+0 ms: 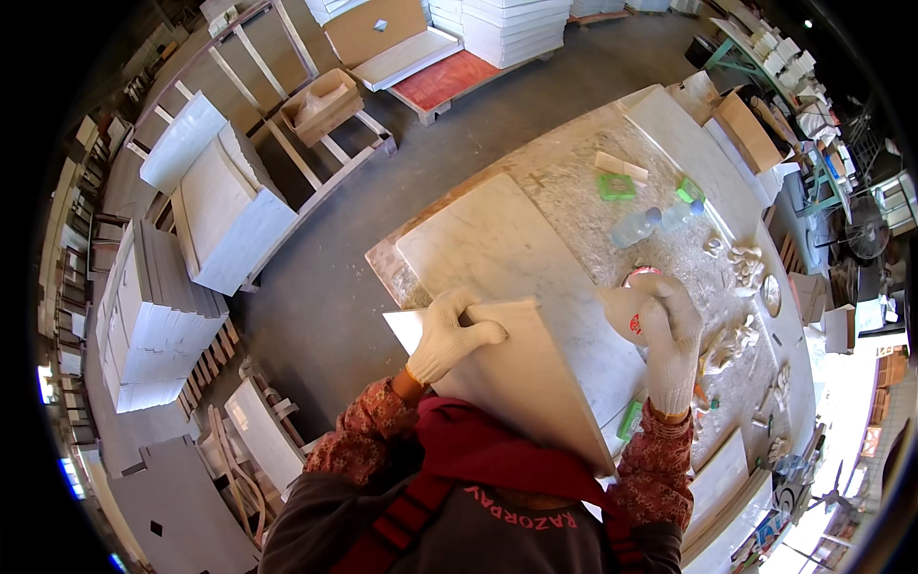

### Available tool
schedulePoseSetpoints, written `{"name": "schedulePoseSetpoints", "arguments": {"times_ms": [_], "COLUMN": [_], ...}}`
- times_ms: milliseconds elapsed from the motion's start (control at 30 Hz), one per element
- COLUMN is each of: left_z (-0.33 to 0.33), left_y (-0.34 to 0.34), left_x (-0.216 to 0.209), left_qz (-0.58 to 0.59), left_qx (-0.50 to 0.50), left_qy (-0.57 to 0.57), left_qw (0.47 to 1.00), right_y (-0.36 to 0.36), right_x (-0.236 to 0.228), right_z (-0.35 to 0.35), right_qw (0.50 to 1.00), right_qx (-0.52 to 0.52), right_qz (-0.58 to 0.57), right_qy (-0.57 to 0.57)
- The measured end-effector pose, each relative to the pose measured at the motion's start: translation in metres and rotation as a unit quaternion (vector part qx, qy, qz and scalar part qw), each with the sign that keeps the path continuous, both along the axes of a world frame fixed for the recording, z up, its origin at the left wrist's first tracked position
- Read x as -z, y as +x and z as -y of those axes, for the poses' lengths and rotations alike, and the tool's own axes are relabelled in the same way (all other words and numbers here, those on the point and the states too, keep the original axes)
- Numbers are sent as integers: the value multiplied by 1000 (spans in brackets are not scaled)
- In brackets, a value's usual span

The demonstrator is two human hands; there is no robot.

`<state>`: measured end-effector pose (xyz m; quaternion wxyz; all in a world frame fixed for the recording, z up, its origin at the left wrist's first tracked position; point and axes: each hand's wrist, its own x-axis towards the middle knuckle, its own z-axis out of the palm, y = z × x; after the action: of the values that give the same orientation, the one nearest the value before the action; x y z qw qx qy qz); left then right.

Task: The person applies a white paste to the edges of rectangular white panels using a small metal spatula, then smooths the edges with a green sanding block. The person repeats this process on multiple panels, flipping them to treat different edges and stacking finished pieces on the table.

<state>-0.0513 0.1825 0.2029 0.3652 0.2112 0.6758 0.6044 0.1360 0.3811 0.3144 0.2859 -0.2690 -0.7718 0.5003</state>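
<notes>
My left hand (pixel 446 337), in a white knit glove, is closed over the top edge of a pale stone tile (pixel 535 378). The tile stands tilted up close to my body. My right hand (pixel 672 330), also gloved, grips a white bottle-like container (pixel 621 311) with red marks, to the right of the tile. Part of that container is hidden by my fingers. Beneath both hands a grey-veined marble slab (pixel 507 244) lies flat on the dusty workbench (pixel 564 172).
Clear plastic bottles (pixel 635 228) and a green box (pixel 616 187) sit at the bench's far side. Crumpled whitish scraps (pixel 732 344) litter its right. Stacked tiles (pixel 158 306) stand on a pallet at left, near a wooden rack (pixel 311 167). A fan (pixel 866 228) is at far right.
</notes>
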Motion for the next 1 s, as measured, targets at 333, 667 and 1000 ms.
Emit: {"name": "schedulePoseSetpoints", "arguments": {"times_ms": [333, 667, 1000], "left_z": [0, 1, 3], "left_y": [-2, -4, -7], "left_x": [0, 8, -4], "left_qz": [-42, -64, -104], "left_qx": [13, 14, 37], "left_qy": [-2, -5, -37], "left_qw": [999, 998, 993], "right_y": [-17, -19, -24], "right_x": [-21, -25, -34], "right_z": [24, 25, 30], "right_qw": [998, 996, 993], "right_qx": [-30, -10, -20], "right_qz": [22, 44, 45], "right_qy": [55, 77, 110]}}
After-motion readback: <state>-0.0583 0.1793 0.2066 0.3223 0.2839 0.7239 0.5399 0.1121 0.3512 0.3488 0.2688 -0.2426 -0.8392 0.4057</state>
